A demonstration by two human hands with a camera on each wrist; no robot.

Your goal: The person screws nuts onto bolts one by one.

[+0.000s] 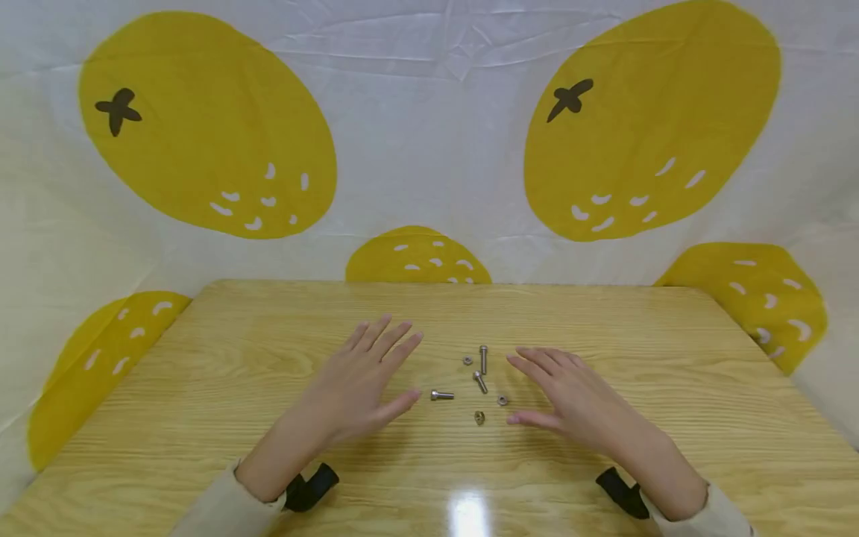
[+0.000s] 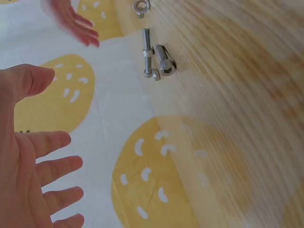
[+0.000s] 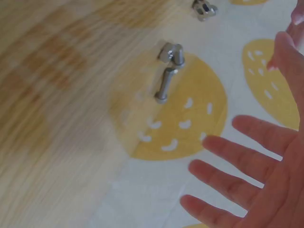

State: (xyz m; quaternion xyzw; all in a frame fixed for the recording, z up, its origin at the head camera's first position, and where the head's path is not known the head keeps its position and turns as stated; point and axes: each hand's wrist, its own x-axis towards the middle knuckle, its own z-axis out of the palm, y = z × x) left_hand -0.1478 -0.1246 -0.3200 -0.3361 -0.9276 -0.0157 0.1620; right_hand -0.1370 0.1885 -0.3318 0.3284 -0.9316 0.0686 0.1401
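Observation:
My left hand [image 1: 356, 384] hovers over the table with its fingers straight and spread, holding nothing. Opposite it, my right hand [image 1: 570, 395] is also spread and holds nothing. Between the two lie three silver socket-head bolts: a long bolt [image 1: 483, 362] at the back, a shorter bolt [image 1: 479, 382] in the middle, and one bolt [image 1: 442, 395] lying sideways near the left thumb. A small nut [image 1: 467, 361] sits beside the long bolt, and another nut [image 1: 502, 400] is close to the right hand. A brassy, thicker nut [image 1: 479, 418] lies nearest the front.
The wood-grain table [image 1: 268, 335] has a glossy surface with a bright reflection at the front. White cloth [image 1: 429, 134] printed with yellow fruit hangs behind and along the sides. Black straps [image 1: 312, 487] sit at both wrists, by light sleeves [image 1: 228, 507].

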